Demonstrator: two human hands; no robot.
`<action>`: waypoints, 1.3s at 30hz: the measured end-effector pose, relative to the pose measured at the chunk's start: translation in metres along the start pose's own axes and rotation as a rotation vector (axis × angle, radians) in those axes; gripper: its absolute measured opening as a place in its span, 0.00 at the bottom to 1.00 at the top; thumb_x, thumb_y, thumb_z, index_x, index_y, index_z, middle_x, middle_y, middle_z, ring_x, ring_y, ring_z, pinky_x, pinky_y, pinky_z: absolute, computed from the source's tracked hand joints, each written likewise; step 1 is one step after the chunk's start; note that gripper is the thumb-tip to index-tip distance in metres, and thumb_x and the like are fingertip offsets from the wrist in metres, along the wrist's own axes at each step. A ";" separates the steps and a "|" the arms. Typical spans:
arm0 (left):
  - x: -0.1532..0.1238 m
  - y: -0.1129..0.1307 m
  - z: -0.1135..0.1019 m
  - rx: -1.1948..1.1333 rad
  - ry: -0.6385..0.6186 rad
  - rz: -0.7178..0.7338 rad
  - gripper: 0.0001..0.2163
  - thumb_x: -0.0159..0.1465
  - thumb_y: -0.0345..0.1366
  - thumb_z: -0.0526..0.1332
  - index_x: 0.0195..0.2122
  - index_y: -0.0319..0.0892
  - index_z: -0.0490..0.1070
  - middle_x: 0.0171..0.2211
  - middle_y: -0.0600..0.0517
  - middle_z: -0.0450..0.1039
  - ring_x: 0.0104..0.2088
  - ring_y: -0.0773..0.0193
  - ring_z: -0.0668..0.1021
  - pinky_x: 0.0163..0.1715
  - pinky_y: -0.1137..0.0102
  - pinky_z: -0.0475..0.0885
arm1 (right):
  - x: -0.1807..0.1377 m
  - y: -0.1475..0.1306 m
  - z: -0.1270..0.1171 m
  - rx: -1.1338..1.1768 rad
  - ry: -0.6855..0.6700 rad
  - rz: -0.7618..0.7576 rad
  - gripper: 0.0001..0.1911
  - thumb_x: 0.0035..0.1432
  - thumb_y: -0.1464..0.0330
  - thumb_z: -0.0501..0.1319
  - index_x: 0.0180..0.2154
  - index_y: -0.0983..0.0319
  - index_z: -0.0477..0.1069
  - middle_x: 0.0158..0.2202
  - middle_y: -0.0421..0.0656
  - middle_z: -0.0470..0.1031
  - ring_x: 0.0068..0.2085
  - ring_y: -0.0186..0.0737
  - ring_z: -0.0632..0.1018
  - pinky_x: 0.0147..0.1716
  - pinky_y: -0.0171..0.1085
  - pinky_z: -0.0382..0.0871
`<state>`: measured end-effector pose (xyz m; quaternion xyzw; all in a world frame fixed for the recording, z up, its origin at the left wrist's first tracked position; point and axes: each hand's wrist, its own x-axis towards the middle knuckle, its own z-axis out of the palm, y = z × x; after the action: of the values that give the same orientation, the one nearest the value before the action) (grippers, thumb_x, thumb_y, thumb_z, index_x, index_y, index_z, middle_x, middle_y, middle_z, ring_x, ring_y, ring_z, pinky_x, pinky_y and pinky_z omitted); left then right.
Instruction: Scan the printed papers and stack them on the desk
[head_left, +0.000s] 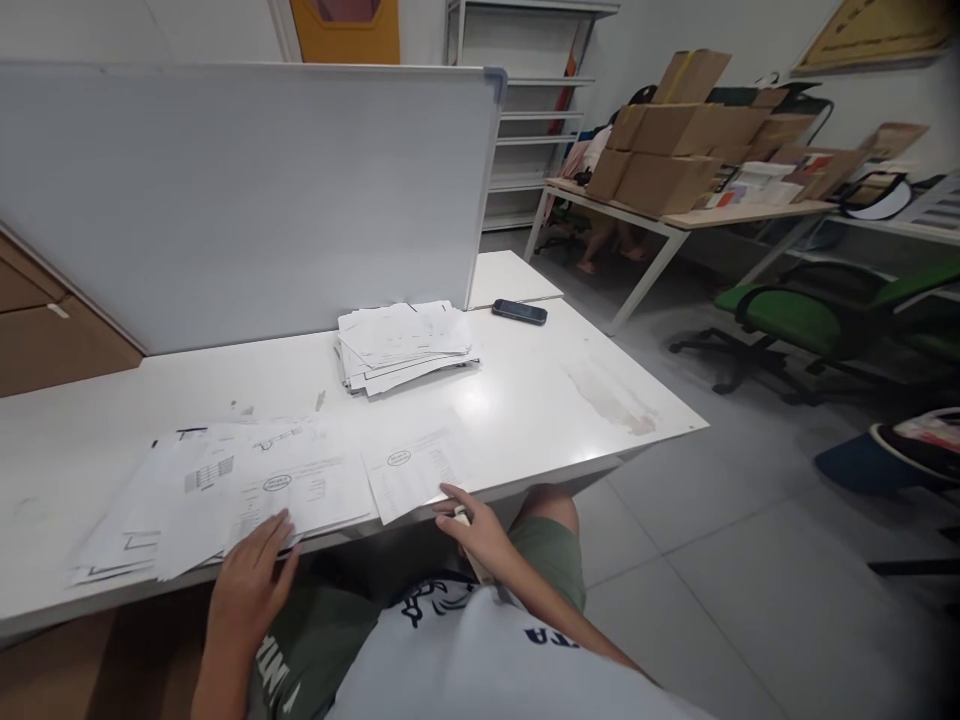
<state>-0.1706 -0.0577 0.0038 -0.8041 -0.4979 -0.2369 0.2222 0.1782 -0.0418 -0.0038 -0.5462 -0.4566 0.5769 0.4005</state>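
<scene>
My left hand (255, 575) rests at the table's front edge, its fingers stretched over the near edge of a spread stack of printed papers (289, 505). The hand is open and grips nothing. A single printed sheet (409, 470) with an oval mark lies just right of that stack. At the sheet's near right corner is my right hand (480, 535), the index finger reaching to the paper's edge. It is closed around a slim cream-coloured object (463, 516), mostly hidden by the palm and fingers, so its kind does not show.
Behind the sheets sits a thicker paper pile (405, 335) on the white table (525, 400). A phone (519, 312) lies farther back. A whiteboard (262, 200) stands along the rear, beside a cardboard box (60, 330). Green chairs (795, 320) and stacked boxes (667, 150) are to the right.
</scene>
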 end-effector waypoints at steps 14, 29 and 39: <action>0.030 0.033 -0.005 -0.214 0.147 -0.189 0.06 0.65 0.31 0.59 0.39 0.42 0.75 0.35 0.49 0.81 0.36 0.61 0.82 0.41 0.69 0.74 | -0.016 0.007 -0.014 0.010 -0.031 -0.105 0.23 0.49 0.61 0.65 0.49 0.59 0.73 0.51 0.51 0.78 0.25 0.39 0.77 0.23 0.39 0.71; 0.141 0.182 0.067 -0.400 -0.385 -0.160 0.13 0.67 0.31 0.53 0.47 0.41 0.76 0.51 0.46 0.76 0.58 0.51 0.73 0.56 0.55 0.69 | -0.006 0.012 -0.003 -0.241 0.022 -0.396 0.20 0.47 0.69 0.60 0.45 0.63 0.75 0.42 0.46 0.81 0.42 0.48 0.81 0.45 0.44 0.73; 0.097 0.159 0.048 -0.399 -0.382 -0.006 0.26 0.62 0.39 0.63 0.62 0.46 0.63 0.67 0.43 0.56 0.63 0.44 0.63 0.56 0.49 0.66 | -0.030 0.053 -0.015 0.150 0.230 -0.212 0.17 0.50 0.57 0.65 0.39 0.60 0.72 0.29 0.41 0.77 0.25 0.37 0.72 0.25 0.36 0.68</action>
<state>0.0192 -0.0263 0.0048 -0.8605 -0.4767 -0.1752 -0.0393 0.1978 -0.0833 -0.0464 -0.5258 -0.4184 0.4976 0.5485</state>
